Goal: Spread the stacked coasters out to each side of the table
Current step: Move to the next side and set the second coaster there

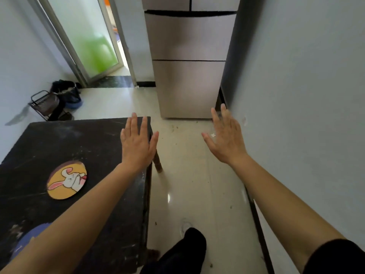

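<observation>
A round yellow coaster [67, 179] with a white rabbit picture lies flat on the black table [59, 139], left of centre. A bluish coaster [25, 239] shows at the table's near left, partly hidden by my left forearm. My left hand [138, 143] is stretched out flat above the table's far right corner, fingers apart, holding nothing. My right hand [225, 135] is held out over the floor to the right of the table, palm open and empty.
A silver fridge [189, 62] stands ahead against the right wall [306, 95]. A black wire rack [46, 104] and dark bags sit on the floor at far left. A glass door [88, 36] is behind. My dark-clad leg [185, 252] is beside the table's right edge.
</observation>
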Demonstrator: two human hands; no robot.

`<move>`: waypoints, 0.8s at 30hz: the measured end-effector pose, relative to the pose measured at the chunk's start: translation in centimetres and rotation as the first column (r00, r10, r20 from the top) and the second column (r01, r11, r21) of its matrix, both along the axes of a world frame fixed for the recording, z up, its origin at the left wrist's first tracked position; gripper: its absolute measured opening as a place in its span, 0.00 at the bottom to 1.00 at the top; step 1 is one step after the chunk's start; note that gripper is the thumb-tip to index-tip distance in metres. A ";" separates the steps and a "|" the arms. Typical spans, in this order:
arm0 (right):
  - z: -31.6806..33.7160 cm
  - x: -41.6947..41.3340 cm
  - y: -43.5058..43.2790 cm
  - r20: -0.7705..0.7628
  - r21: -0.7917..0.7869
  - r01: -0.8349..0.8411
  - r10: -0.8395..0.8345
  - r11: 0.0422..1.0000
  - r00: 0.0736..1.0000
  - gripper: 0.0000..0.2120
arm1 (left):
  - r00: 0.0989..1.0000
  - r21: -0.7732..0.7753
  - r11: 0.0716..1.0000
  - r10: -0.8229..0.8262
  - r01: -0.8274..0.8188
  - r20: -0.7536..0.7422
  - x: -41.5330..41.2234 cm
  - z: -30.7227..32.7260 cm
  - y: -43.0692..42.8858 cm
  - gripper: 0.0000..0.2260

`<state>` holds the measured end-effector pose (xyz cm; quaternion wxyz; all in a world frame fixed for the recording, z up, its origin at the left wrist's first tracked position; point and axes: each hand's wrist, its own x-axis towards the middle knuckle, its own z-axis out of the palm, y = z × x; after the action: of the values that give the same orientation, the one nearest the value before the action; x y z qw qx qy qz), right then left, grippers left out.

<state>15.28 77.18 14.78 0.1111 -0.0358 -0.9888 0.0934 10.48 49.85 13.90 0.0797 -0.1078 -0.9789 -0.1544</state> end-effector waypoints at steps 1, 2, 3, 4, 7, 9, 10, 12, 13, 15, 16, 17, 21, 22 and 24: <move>0.0 -1.9 0.3 0.007 0.019 -0.041 0.041 0.999 0.999 0.38 | 1.000 0.015 1.000 0.018 -0.018 0.008 -1.6 -0.3 0.9 0.30; 0.1 -3.9 0.6 0.012 0.042 -0.077 0.077 0.996 0.997 0.38 | 0.999 0.024 0.999 0.034 -0.035 0.026 -3.2 -0.6 1.7 0.30; 0.2 -6.0 0.9 0.018 0.058 -0.105 0.104 0.993 0.994 0.38 | 0.997 0.028 0.998 0.055 -0.056 0.052 -4.8 -0.8 2.3 0.30; 0.4 -8.1 1.1 0.025 0.063 -0.124 0.123 0.990 0.992 0.38 | 0.994 0.031 0.996 0.081 -0.084 0.079 -6.3 -0.9 2.8 0.30; 1.0 -14.3 0.7 0.041 0.052 -0.201 0.199 0.978 0.979 0.38 | 0.981 0.044 0.984 0.166 -0.171 0.101 -10.1 -0.4 2.8 0.30; 1.4 -18.3 -0.4 0.055 0.047 -0.249 0.246 0.967 0.968 0.38 | 0.977 0.024 0.979 0.198 -0.201 0.081 -12.3 0.3 1.8 0.30; 1.6 -20.1 -1.3 0.058 0.035 -0.272 0.270 0.962 0.961 0.38 | 0.972 0.015 0.975 0.220 -0.222 0.079 -13.1 0.7 0.9 0.30; 1.9 -23.3 -3.6 0.061 0.018 -0.335 0.333 0.942 0.941 0.37 | 0.955 0.001 0.957 0.288 -0.289 0.070 -14.2 1.3 -1.1 0.30; 1.9 -25.0 -4.9 0.061 0.019 -0.377 0.375 0.926 0.925 0.37 | 0.943 -0.006 0.945 0.328 -0.328 0.056 -14.7 1.5 -2.1 0.30; 1.8 -28.3 -7.8 0.066 0.020 -0.468 0.466 0.883 0.882 0.37 | 0.910 -0.014 0.910 0.414 -0.413 0.039 -15.6 1.7 -4.3 0.30; 1.7 -29.9 -9.4 0.072 0.020 -0.513 0.510 0.858 0.857 0.37 | 0.886 -0.013 0.887 0.463 -0.462 0.039 -15.9 1.7 -5.4 0.30; 1.5 -31.4 -10.9 0.078 0.016 -0.553 0.551 0.833 0.831 0.36 | 0.857 -0.009 0.858 0.513 -0.513 0.042 -16.0 1.6 -6.5 0.30; 0.3 -36.8 -17.5 0.097 -0.016 -0.711 0.709 0.703 0.699 0.36 | 0.696 -0.031 0.700 0.714 -0.714 0.080 -16.4 0.2 -10.5 0.30; -0.1 -37.9 -19.0 0.100 -0.029 -0.749 0.748 0.662 0.656 0.36 | 0.641 -0.050 0.647 0.761 -0.761 0.097 -16.4 -0.3 -11.2 0.30; -1.1 -39.7 -21.9 0.120 -0.061 -0.811 0.811 0.581 0.572 0.36 | 0.522 -0.081 0.535 0.842 -0.841 0.138 -16.0 -1.0 -12.3 0.30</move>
<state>-24.42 55.32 13.67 -0.0109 0.4144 -0.9006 0.1308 -5.52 37.55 12.86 0.0653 0.3902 -0.9127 -0.1027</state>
